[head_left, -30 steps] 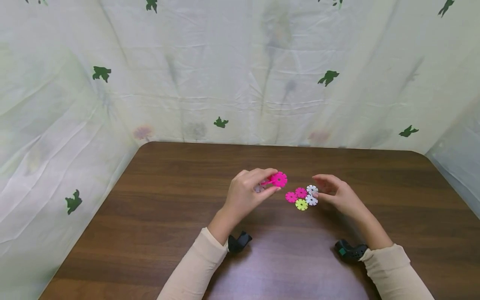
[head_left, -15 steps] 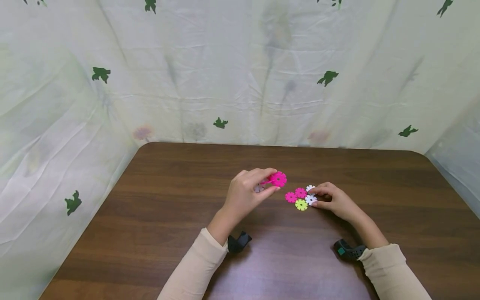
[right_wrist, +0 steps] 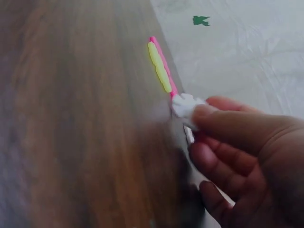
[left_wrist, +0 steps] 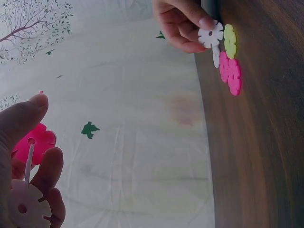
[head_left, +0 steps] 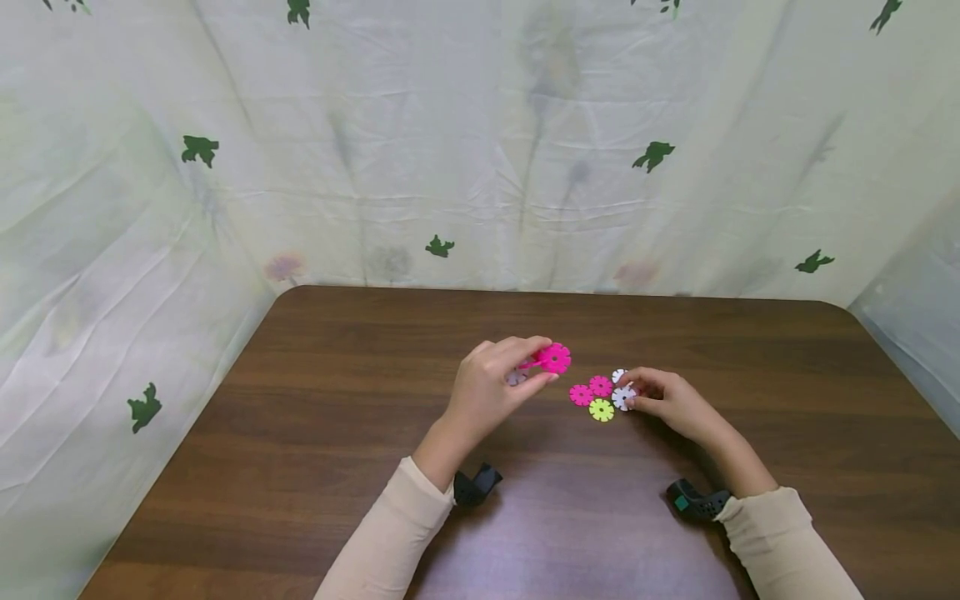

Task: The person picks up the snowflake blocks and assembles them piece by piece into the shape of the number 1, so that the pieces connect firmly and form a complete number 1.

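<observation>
My left hand (head_left: 491,383) holds a small joined piece of notched, flower-shaped plastic discs above the table. A bright pink disc (head_left: 555,359) shows between its thumb and fingertips, and a white disc (left_wrist: 29,206) of the same piece faces the left wrist view. To the right, my right hand (head_left: 678,406) pinches one white disc (right_wrist: 184,105) between thumb and finger, tilted up from the wood. Beside it lie another white disc (left_wrist: 216,56), partly hidden by the fingers in the head view, two pink discs (head_left: 581,395) and a yellow disc (head_left: 601,409).
The brown wooden table (head_left: 337,417) has rounded far corners. A pale cloth (head_left: 480,167) with green bird shapes hangs behind it and along the sides. Each wrist wears a black camera mount, the left mount (head_left: 477,485) and the right mount (head_left: 696,502).
My right hand has come down to the small discs and taken a white one, which is now tilted up. My left hand keeps its joined discs nearly in the same place.
</observation>
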